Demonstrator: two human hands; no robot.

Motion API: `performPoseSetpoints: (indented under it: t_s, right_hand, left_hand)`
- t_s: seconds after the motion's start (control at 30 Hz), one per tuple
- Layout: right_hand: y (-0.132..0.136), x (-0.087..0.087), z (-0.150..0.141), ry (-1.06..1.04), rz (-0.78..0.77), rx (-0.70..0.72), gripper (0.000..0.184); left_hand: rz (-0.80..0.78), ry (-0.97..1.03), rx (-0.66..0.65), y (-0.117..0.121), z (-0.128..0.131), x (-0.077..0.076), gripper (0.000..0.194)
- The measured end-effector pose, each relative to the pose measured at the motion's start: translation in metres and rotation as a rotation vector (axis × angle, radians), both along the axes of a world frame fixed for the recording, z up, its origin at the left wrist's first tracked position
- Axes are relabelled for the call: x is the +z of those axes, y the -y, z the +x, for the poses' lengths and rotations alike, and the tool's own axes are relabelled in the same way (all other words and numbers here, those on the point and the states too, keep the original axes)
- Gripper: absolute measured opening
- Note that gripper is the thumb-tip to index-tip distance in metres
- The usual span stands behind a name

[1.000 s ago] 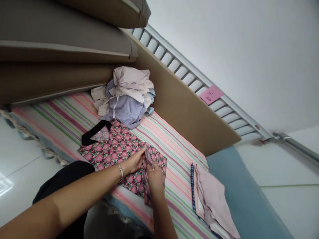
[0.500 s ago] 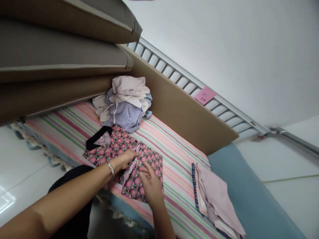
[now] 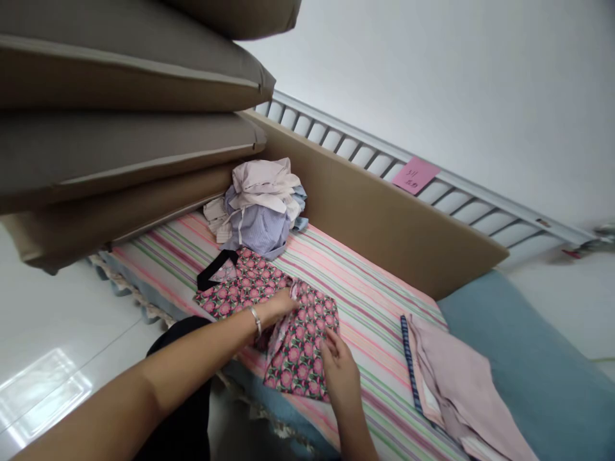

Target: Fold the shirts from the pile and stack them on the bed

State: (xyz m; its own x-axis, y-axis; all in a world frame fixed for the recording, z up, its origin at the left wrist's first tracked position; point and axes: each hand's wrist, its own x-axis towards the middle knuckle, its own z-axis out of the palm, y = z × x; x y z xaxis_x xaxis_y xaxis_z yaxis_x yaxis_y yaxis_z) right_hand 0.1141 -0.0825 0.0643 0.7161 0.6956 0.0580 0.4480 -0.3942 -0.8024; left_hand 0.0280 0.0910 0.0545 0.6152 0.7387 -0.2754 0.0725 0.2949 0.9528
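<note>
The left hand (image 3: pixel 281 304) pinches an edge of the floral garment (image 3: pixel 305 339), which lies near seven o'clock in the view, while the right hand (image 3: pixel 340 368) — fingers loosely bent, whether gripping I cannot tell — is at its near edge, four o'clock from the left. Beneath spreads a striped sheet (image 3: pixel 379 336); heaped clothes (image 3: pixel 262 211) lie at the garment's twelve o'clock, folded clothes (image 3: pixel 459 378) near its three — well apart.

A bed (image 3: pixel 519 346) spread with a striped sheet (image 3: pixel 355 288) carries a pink-flowered garment (image 3: pixel 300 349); from there, a loose heap of clothes (image 3: pixel 262 218) lies at 12 o'clock, and a folded pinkish stack (image 3: pixel 451 371) between 3 and 4 o'clock.
</note>
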Motion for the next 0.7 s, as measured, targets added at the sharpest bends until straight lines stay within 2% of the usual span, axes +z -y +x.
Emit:
performPoseSetpoints:
  t_s: [0.07, 0.13, 0.2, 0.27, 0.37, 0.47, 0.57, 0.7]
  right_hand:
    - [-0.004, 0.002, 0.006, 0.005, -0.039, 0.017, 0.058]
    - [-0.013, 0.005, 0.011, 0.035, -0.106, 0.058, 0.056]
    - [-0.032, 0.009, 0.013, 0.117, -0.23, 0.126, 0.052]
    - [-0.059, 0.012, 0.007, 0.241, -0.372, 0.174, 0.05]
    - [-0.107, 0.009, -0.013, 0.367, -0.464, 0.175, 0.056]
    - [-0.148, -0.002, -0.034, 0.374, -0.459, 0.129, 0.063]
    - [-0.172, -0.016, -0.041, 0.337, -0.458, 0.061, 0.054]
    - [-0.18, -0.028, -0.014, 0.223, -0.393, 0.009, 0.031]
  left_hand:
    - [0.039, -0.019, 0.037, 0.011, -0.002, -0.006, 0.029]
    - [0.127, -0.01, 0.126, 0.018, -0.014, -0.013, 0.038]
    - [0.225, 0.037, 0.239, 0.028, -0.034, -0.024, 0.047]
    - [0.236, 0.1, 0.311, 0.044, -0.06, -0.039, 0.048]
    - [-0.004, 0.153, 0.237, 0.083, -0.096, -0.065, 0.033]
    - [-0.43, 0.064, 0.109, 0.122, -0.116, -0.082, 0.036]
    - [-0.773, 0.1, 0.052, 0.139, -0.112, -0.085, 0.043]
    - [-0.865, 0.176, 0.043, 0.136, -0.09, -0.08, 0.051]
